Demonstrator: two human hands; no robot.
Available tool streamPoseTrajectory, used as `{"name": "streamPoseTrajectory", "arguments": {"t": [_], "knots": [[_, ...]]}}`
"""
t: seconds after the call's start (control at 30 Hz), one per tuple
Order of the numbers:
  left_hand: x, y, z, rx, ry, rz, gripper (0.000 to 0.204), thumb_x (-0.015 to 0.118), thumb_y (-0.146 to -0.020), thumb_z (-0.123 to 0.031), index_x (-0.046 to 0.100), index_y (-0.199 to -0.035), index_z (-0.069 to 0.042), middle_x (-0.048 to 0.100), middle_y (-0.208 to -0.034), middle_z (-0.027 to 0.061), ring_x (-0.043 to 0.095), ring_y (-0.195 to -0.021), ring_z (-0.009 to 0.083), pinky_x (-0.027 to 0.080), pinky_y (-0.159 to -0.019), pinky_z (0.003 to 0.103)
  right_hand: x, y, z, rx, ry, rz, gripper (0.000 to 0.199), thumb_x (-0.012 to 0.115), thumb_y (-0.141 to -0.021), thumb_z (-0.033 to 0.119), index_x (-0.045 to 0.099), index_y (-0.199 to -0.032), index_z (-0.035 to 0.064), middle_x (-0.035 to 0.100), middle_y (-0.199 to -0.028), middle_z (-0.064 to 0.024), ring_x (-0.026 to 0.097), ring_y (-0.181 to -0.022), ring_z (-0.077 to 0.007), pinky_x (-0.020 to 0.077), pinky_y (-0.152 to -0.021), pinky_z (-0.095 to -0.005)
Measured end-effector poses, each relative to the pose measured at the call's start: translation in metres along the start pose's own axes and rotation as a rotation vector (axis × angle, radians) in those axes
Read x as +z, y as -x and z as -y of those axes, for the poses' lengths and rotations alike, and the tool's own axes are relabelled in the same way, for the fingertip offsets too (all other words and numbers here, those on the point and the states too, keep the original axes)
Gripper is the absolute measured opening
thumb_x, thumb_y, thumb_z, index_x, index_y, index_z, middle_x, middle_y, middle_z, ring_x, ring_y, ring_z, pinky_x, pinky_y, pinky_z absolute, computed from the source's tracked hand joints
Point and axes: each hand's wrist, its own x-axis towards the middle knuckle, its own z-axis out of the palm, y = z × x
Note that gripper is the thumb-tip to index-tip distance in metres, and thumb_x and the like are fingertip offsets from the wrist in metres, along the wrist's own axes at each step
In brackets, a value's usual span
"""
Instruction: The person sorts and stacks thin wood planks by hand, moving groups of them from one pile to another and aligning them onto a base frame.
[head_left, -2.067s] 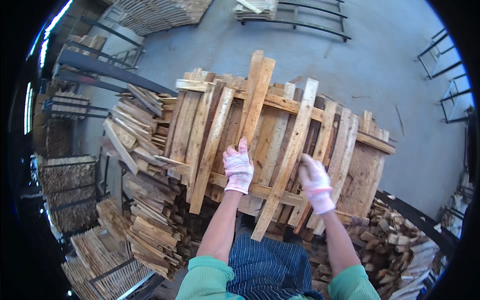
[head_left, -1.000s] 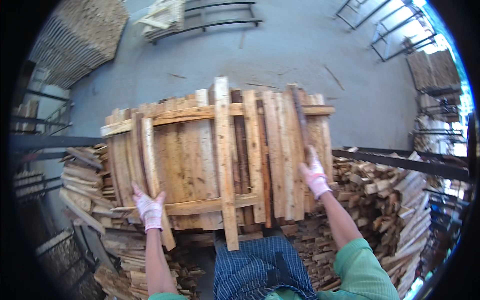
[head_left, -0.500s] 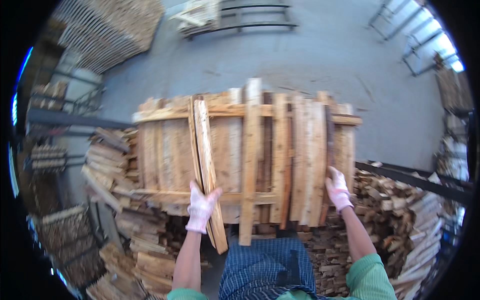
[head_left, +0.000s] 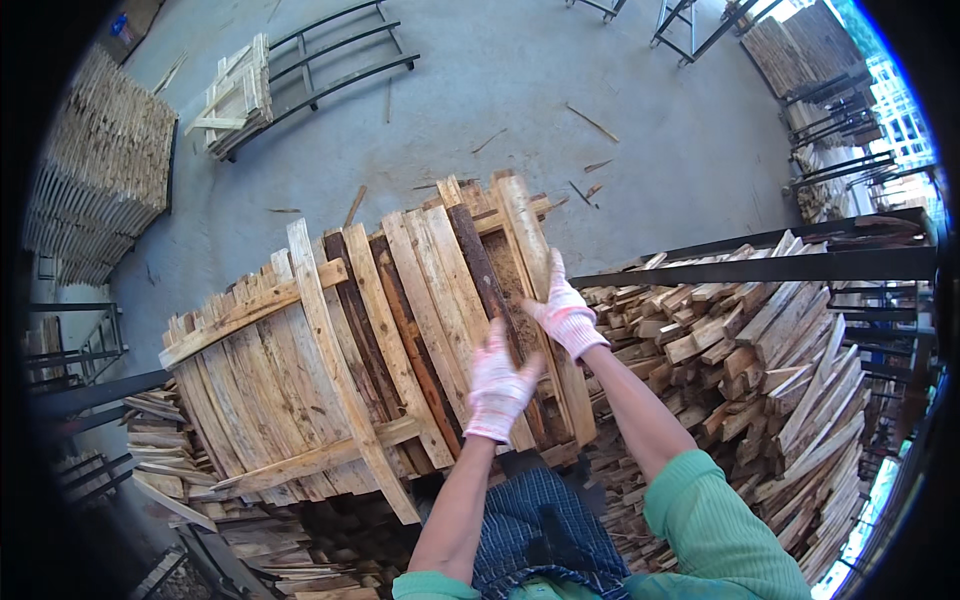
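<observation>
A row of rough wooden planks [head_left: 260,360] lies side by side across crosspieces in front of me. My left hand [head_left: 497,388], in a pinkish-white glove, hovers over or touches the planks on the right part of the row, its fingers spread. Just to its right, my right hand [head_left: 566,312], gloved alike, rests at the edge of the rightmost plank [head_left: 522,222], thumb and fingers stretched apart. A dark, bark-edged strip [head_left: 480,255] lies left of that plank. One longer plank [head_left: 335,350] lies over the crosspieces near the middle, sticking out at both ends.
Large heaps of split wood [head_left: 740,350] lie at the right, with more wood [head_left: 250,540] at the lower left. A black metal bar [head_left: 740,268] crosses above the right heap. Beyond are scattered wood slivers [head_left: 592,122], a metal rack [head_left: 340,60] and stacked slats [head_left: 105,150].
My view has turned right. The left hand has let go of the two planks it held and moved right, close to the right hand. A plank now lies at the row's right end.
</observation>
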Motion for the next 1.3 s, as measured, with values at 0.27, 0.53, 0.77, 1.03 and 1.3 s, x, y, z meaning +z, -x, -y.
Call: {"name": "streamPoseTrajectory", "arguments": {"t": [0.27,0.53,0.77,1.03,1.3], "knots": [[-0.02,-0.014,0.058,-0.176,-0.574,0.076,0.094,0.075,-0.078,-0.056,0.036,-0.147,-0.005,0.041,-0.145,0.0306,0.045,-0.131,0.0453,0.04,-0.108,0.051,0.036,-0.027,0.011,0.047,-0.017,0.174,0.105,0.071,-0.085,0.028,0.001,-0.16,0.009,0.055,-0.133,-0.0329,0.061,-0.114,-0.0453,0.0474,-0.101,-0.0445],[-0.023,-0.039,0.039,-0.337,-0.556,0.185,0.105,0.087,-0.066,-0.053,0.037,-0.145,-0.005,0.031,-0.154,0.0305,0.036,-0.142,0.044,0.038,-0.114,0.047,0.015,-0.056,-0.035,-0.011,-0.002,0.147,0.098,0.066,-0.092,0.036,-0.001,-0.161,0.0155,0.042,-0.147,-0.0323,0.057,-0.119,-0.0472,0.0472,-0.102,-0.047],[-0.02,-0.05,0.043,-0.404,-0.548,0.163,0.111,0.093,-0.059,-0.048,0.037,-0.146,-0.007,0.031,-0.155,0.0281,0.038,-0.141,0.0417,0.041,-0.111,0.046,0.034,-0.048,-0.017,0.052,-0.047,0.159,0.097,0.062,-0.095,0.04,-0.005,-0.16,0.0128,0.043,-0.143,-0.0326,0.055,-0.121,-0.0485,0.047,-0.101,-0.0512],[-0.017,-0.049,0.046,-0.381,-0.561,0.141,0.107,0.092,-0.06,-0.047,0.04,-0.144,-0.008,0.034,-0.153,0.0288,0.043,-0.136,0.043,0.044,-0.108,0.047,-0.001,-0.074,-0.038,0.122,0.044,0.046,0.086,0.054,-0.098,0.05,0.006,-0.16,0.0141,0.046,-0.137,-0.0304,0.056,-0.118,-0.047,0.0472,-0.1,-0.0524],[-0.017,-0.046,0.035,-0.34,-0.56,0.144,0.103,0.092,-0.06,-0.048,0.042,-0.141,-0.007,0.042,-0.146,0.0278,0.048,-0.131,0.0432,0.047,-0.104,0.048,0.021,-0.07,-0.021,0.274,0.036,-0.038,0.069,0.048,-0.1,0.051,0.026,-0.156,0.0162,0.04,-0.143,-0.0301,0.047,-0.127,-0.0477,0.0441,-0.104,-0.0561]]}}
